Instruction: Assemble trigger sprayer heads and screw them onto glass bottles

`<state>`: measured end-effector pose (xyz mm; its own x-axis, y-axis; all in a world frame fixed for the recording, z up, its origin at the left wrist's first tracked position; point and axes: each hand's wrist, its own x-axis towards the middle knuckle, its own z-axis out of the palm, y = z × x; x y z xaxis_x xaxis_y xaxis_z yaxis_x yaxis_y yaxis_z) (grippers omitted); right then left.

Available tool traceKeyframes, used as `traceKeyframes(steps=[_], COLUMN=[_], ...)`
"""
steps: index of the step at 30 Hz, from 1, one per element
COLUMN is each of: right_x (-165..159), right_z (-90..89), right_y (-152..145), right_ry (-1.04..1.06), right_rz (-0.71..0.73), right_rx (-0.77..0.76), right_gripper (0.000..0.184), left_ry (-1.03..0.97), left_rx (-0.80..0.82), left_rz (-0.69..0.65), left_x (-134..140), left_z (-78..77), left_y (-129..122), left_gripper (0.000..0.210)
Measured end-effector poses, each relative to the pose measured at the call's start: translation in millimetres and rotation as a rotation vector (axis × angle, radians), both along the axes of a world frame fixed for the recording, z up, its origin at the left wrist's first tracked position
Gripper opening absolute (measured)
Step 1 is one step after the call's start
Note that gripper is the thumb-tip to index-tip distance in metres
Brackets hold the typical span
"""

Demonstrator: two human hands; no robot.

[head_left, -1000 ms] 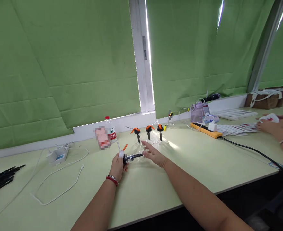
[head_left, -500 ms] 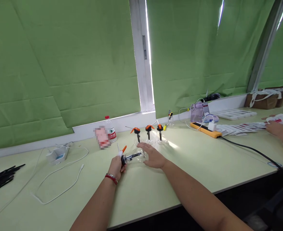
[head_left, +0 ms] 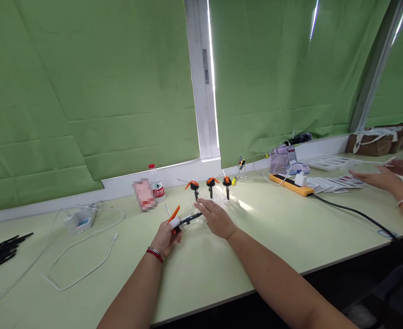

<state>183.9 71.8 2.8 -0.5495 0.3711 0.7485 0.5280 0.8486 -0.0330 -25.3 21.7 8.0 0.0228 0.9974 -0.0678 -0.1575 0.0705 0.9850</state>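
Note:
A clear bottle (head_left: pixel 193 220) with a black stem inside and a black lid with an orange lever lies tilted on its side between my hands, just above the table. My left hand (head_left: pixel 164 237) is closed around its lid end, where the orange lever (head_left: pixel 174 213) and a thin pale tube stick up. My right hand (head_left: pixel 221 221) is curled over the clear base end, its fingers covering part of it. Just behind my right hand stand three similar bottles, with black-and-orange lids: a left one (head_left: pixel 194 185), a middle one (head_left: pixel 211 182) and a right one (head_left: pixel 227 181).
A red-capped water bottle (head_left: pixel 158 185) stands at the back. White cables and a charger (head_left: pixel 81 221) lie left, near a pile of black parts (head_left: pixel 2 251). To the right are an orange power strip (head_left: pixel 290 185), a purple bottle (head_left: pixel 279 160), white cards (head_left: pixel 331 184) and another person's hands (head_left: pixel 379 177).
My right hand has closed in over the base end of the bottle, and the bottle has tilted and turned slightly. The other person's hands have moved left over the cards.

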Motion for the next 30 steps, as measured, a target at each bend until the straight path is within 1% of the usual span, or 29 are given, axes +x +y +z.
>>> traceKeyframes(steps=[3, 5, 7, 8, 11, 13, 15, 18, 20, 22, 24, 26, 30], right_x=[-1.9, -0.8, 2.5, 4.9, 13.4, 20.3, 29.1, 47.3, 61.5, 74.2, 83.1, 87.3, 86.6], right_z=[1.4, 1.5, 0.9, 0.4, -2.4, -5.8, -10.2, -17.1, -20.1, -21.1, -21.0, -20.8, -21.9], right_y=[0.1, 1.5, 4.1, 5.9, 14.0, 22.0, 31.5, 44.5, 49.5, 50.9, 49.8, 48.0, 46.9], right_ry=[-0.029, -0.008, 0.056, 0.106, 0.318, 0.496, 0.692, 0.949, 1.024, 0.970, 0.876, 0.791, 0.656], right_rz=[-0.067, -0.105, -0.140, -0.159, -0.215, -0.252, -0.317, -0.529, -0.705, -0.919, -1.074, -1.139, -1.174], right_rx=[0.133, 0.212, 0.241, 0.226, 0.083, -0.051, -0.201, -0.465, -0.591, -0.668, -0.731, -0.784, -0.846], right_gripper=[0.059, 0.057, 0.058, 0.059, 0.065, 0.068, 0.071, 0.081, 0.084, 0.084, 0.082, 0.080, 0.080], left_ry=[-0.078, -0.136, -0.190, -0.216, -0.278, -0.280, -0.251, -0.200, -0.174, -0.153, -0.135, -0.119, -0.082], left_rx=[-0.044, -0.083, -0.109, -0.104, -0.022, 0.022, 0.039, 0.043, 0.039, 0.032, 0.029, 0.030, 0.030], left_rz=[0.019, 0.038, 0.091, 0.126, 0.191, 0.200, 0.192, 0.168, 0.156, 0.147, 0.139, 0.126, 0.105], left_x=[-1.5, -3.9, -7.4, -9.2, -13.5, -14.3, -13.4, -11.2, -10.2, -9.9, -10.0, -10.0, -9.4], left_z=[2.9, 4.7, 5.9, 6.1, 5.1, 3.2, 0.9, -2.1, -3.7, -4.9, -6.0, -6.5, -6.0], left_y=[0.5, 0.7, 1.1, 1.2, 1.9, 2.5, 3.3, 4.2, 4.4, 4.3, 4.0, 3.7, 3.3], left_gripper=[0.037, 0.037, 0.038, 0.038, 0.034, 0.030, 0.028, 0.025, 0.023, 0.021, 0.020, 0.020, 0.021])
